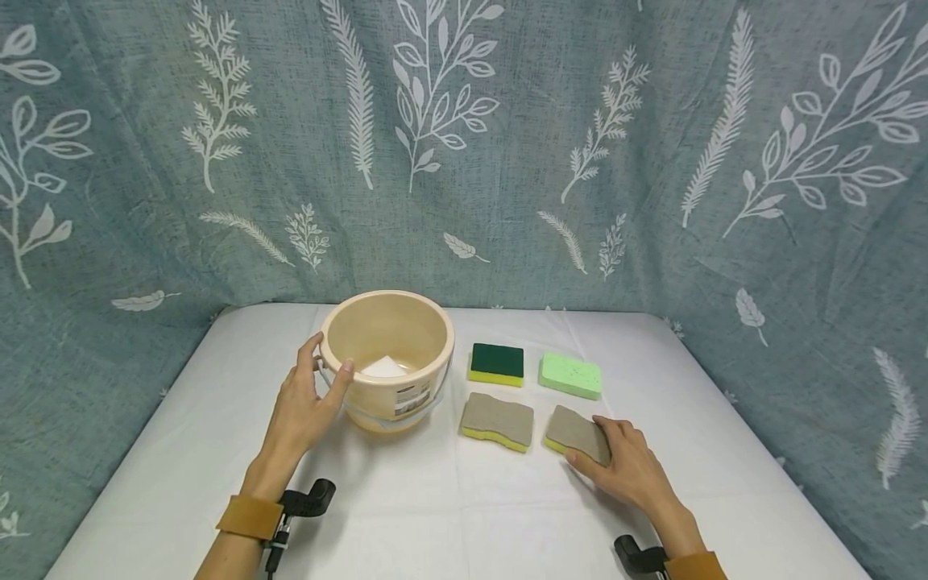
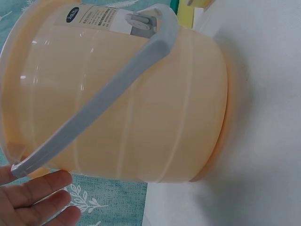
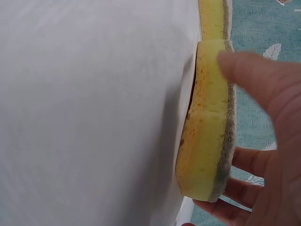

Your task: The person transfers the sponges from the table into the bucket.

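A cream bucket (image 1: 387, 403) with a grey handle (image 2: 103, 101) stands upright on the white table. My left hand (image 1: 308, 411) holds its left rim, thumb at the front and fingers round the outer side. Inside the bucket lies a white piece (image 1: 384, 368), its kind unclear. My right hand (image 1: 631, 463) grips a grey-topped yellow sponge (image 1: 578, 433), thumb on the near side, fingers at the far edge. To its left rests a matching wavy sponge (image 1: 497, 420). Behind them lie a dark green and yellow sponge (image 1: 496, 364) and a light green sponge (image 1: 570, 375).
The white-covered table (image 1: 406, 515) reaches back to a teal curtain (image 1: 464, 242) with white leaf prints. Black cameras on brown bands sit at both wrists. A printed label (image 2: 94, 18) is on the bucket's side.
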Demonstrator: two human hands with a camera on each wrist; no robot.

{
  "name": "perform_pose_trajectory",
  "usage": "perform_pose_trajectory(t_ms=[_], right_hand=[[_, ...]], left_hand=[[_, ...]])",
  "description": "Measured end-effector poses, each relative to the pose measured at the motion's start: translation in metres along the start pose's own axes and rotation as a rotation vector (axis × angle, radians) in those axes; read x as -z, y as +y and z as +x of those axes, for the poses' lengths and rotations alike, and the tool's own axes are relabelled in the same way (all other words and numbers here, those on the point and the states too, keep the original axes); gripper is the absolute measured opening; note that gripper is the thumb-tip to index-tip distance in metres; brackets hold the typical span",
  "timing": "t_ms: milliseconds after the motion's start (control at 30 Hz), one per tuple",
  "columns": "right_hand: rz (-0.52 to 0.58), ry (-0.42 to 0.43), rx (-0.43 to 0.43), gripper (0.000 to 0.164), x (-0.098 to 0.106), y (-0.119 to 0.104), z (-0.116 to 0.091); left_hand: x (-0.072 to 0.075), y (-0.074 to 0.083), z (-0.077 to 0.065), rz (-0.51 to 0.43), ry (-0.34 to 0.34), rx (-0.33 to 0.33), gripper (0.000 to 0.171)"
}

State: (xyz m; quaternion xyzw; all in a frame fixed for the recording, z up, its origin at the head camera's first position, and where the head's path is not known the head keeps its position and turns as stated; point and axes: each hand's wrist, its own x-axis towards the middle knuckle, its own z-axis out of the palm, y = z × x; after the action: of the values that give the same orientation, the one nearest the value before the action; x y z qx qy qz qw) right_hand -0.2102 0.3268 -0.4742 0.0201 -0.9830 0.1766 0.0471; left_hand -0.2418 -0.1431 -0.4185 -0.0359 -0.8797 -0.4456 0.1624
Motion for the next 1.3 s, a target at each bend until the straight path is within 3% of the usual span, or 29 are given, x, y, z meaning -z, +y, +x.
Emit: perform_pose_trajectory(t_ms=[300, 967, 1300], right_hand=[[-0.034, 0.037, 0.023, 0.079, -0.001, 0.0, 0.0], [-0.032, 0.04, 0.018, 0.078, -0.002, 0.0, 0.001], [-0.02, 0.11, 0.101, 0.073, 0.012, -0.006, 0.003]], left_hand=[[-0.001, -0.001, 0.0, 0.0, 0.026, -0.018, 0.077], [0.0, 0.001, 0.0, -0.005, 0.007, -0.008, 0.078], [-0.001, -0.002, 0.0, -0.002, 0.003, -0.008, 0.079]])
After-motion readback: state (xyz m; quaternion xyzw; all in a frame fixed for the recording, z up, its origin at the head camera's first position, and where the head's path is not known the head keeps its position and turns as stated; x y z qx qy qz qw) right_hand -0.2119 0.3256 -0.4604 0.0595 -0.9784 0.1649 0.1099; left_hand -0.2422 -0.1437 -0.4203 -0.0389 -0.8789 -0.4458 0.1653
